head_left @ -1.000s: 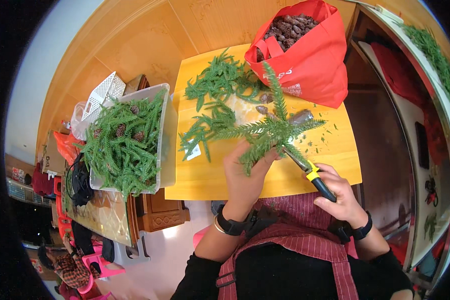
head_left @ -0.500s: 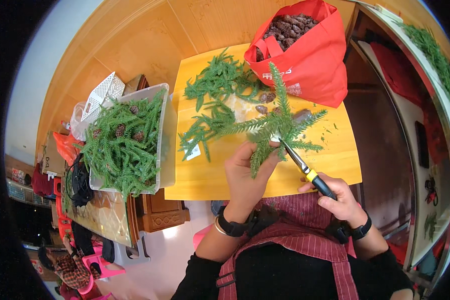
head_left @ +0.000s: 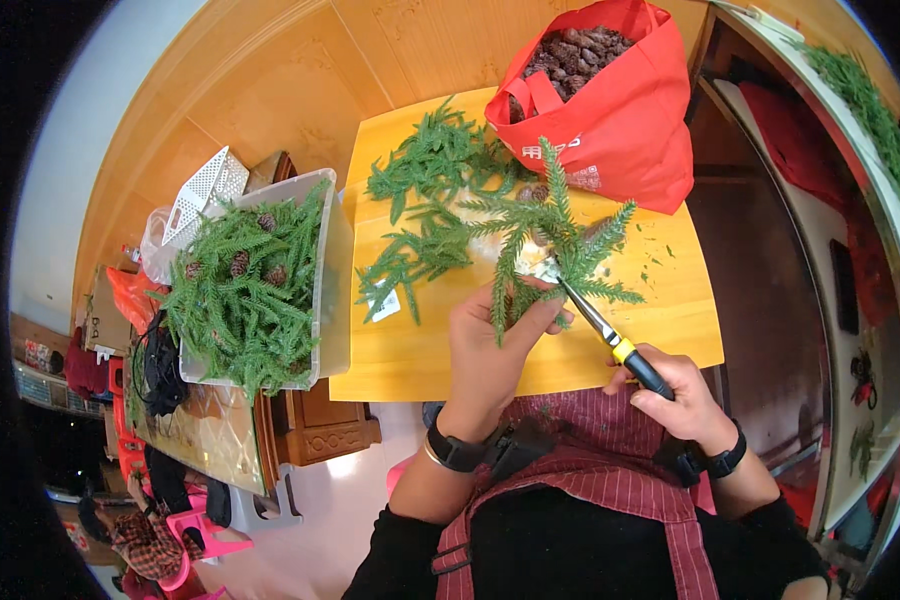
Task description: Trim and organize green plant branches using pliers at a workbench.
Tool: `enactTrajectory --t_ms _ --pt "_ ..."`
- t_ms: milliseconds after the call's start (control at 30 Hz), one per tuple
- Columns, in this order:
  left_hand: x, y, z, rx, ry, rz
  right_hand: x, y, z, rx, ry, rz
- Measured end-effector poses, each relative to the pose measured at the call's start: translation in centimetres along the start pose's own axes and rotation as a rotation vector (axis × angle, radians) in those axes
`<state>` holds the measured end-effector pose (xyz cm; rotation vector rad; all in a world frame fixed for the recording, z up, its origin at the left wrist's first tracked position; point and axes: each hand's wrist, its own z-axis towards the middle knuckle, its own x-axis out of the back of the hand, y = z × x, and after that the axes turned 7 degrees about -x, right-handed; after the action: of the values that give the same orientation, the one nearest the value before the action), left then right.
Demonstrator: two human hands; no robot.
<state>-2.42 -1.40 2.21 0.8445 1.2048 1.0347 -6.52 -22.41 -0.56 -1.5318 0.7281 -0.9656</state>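
Note:
My left hand (head_left: 492, 335) pinches a green artificial pine sprig (head_left: 555, 232) by its base, above the front of the yellow table. In my right hand (head_left: 682, 392) is a soldering-iron-like tool (head_left: 615, 345) with a black handle, a yellow collar and a metal shaft. Its tip reaches the sprig's centre, by a whitish patch (head_left: 538, 267); whether it touches is hard to tell. More loose pine sprigs (head_left: 440, 155) lie on the table's far left. Pine cones (head_left: 532, 193) sit behind the held sprig, partly hidden by it.
On the yellow table (head_left: 410, 370) stands a red bag (head_left: 610, 140) full of pine cones (head_left: 580, 60). To the left is a clear plastic bin (head_left: 332, 280) heaped with pine sprigs and cones, beside a white perforated basket (head_left: 208, 190). A seated person (head_left: 150, 545) is at far lower left.
The sprig has turned in my left hand, so its branches point differently and more of the whitish patch shows. My right hand and the tool have barely moved.

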Motion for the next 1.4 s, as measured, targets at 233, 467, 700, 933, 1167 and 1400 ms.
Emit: enactTrajectory --t_ms 233,467,700,933,1167,1400 --pt "0.5 -0.2 0.1 0.108 -0.013 -0.168 0.6 0.3 -0.2 -0.009 -0.005 -0.060" --pt "0.8 -0.2 0.5 0.247 -0.049 -0.354 1.2 -0.2 -0.5 -0.114 -0.035 -0.177" --pt "-0.4 0.7 0.2 0.050 -0.005 -0.052 1.4 -0.1 -0.3 -0.080 -0.152 0.209" --pt "-0.5 0.4 -0.2 -0.103 -0.011 0.133 0.7 0.2 -0.1 0.044 -0.099 0.182" --pt "-0.4 0.1 -0.3 -0.147 0.012 0.232 0.2 -0.1 0.2 0.073 0.010 0.011" --pt "-0.4 0.5 0.1 -0.034 -0.010 0.141 0.1 0.1 -0.1 0.054 0.067 -0.162"
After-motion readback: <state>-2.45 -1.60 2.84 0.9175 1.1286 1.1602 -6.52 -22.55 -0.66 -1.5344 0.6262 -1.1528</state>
